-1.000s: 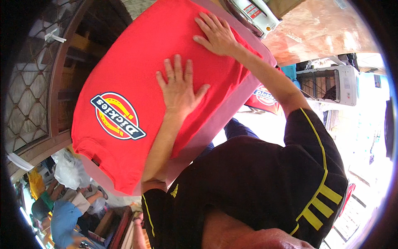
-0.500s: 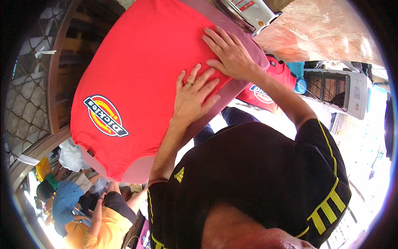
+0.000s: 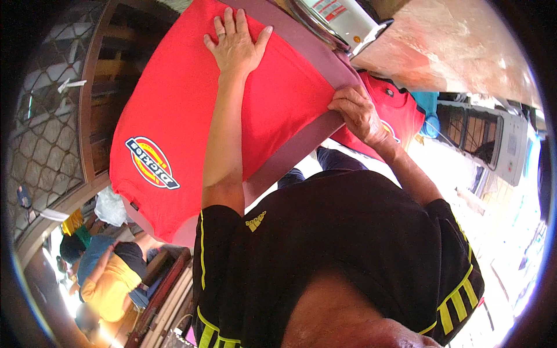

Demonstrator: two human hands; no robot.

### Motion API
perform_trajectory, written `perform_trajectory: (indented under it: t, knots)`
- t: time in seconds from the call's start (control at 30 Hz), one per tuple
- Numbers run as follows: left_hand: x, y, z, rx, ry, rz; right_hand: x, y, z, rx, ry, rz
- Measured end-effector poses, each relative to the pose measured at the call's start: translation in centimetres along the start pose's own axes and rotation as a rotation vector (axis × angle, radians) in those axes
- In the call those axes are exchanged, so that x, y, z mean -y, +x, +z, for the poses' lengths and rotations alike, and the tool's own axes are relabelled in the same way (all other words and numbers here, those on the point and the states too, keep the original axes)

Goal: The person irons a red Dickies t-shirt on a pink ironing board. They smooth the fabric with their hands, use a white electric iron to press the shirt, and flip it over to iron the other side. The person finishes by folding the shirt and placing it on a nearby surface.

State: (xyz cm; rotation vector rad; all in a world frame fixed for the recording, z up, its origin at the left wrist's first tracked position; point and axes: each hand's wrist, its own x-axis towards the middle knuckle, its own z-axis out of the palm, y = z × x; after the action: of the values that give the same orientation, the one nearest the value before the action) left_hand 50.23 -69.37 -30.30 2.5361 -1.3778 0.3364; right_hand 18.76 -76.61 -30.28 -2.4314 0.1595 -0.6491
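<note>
At left, a diamond-lattice grille (image 3: 55,119) with a white strip (image 3: 72,84) on it; lower down, a translucent plastic bag (image 3: 110,207) near a yellow-shirted person (image 3: 113,284); at right, a white boxy appliance (image 3: 512,145).

Left hand (image 3: 237,51) farther out, right hand (image 3: 361,114) — flat before — curled

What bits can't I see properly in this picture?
In the head view:
Red T-shirt: part cut off by top edge.
White appliance: also cut off there.
Right hand: curled, hiding what's beneath it.
Second red T-shirt: emblem partly covered by the right wrist.
Co-worker in yellow: head blurred.
</note>
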Motion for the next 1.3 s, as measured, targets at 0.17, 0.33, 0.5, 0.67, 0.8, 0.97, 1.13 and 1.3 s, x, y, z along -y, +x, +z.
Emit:
perform_trajectory:
  t: [0.17,0.33,0.5,0.67,0.8,0.97,1.13,1.3]
  knots:
    - [-0.9,-1.3,0.1,-0.039,0.008,-0.080,0.7,2.1,-1.2,0.087,0.133,0.032]
    - [-6.1,-10.9,-4.3,0.031,-0.042,-0.015,0.3,8.5,0.1,0.033,0.103,-0.089]
    - [-8.6,-17.5,-7.0,0.089,-0.298,0.060,1.5,19.5,7.7,0.127,0.059,-0.320]
    - [0.4,-20.1,-8.4,-0.111,-0.279,-0.272,6.2,25.6,19.1,0.161,-0.280,-0.368]
    - [10.0,-21.8,-8.9,-0.115,0.259,-0.628,12.3,23.2,21.7,0.316,-0.358,-0.478]
    - [8.8,-26.0,-10.5,-0.021,0.196,-0.642,10.2,19.3,19.1,0.422,-0.204,-0.581]
    - [3.1,-23.5,-9.8,0.020,0.093,-0.474,0.7,24.1,13.1,0.187,-0.525,-0.394]
    - [-4.7,-18.0,-7.6,0.133,-0.202,-0.078,-2.9,24.3,6.1,0.124,-0.530,-0.346]
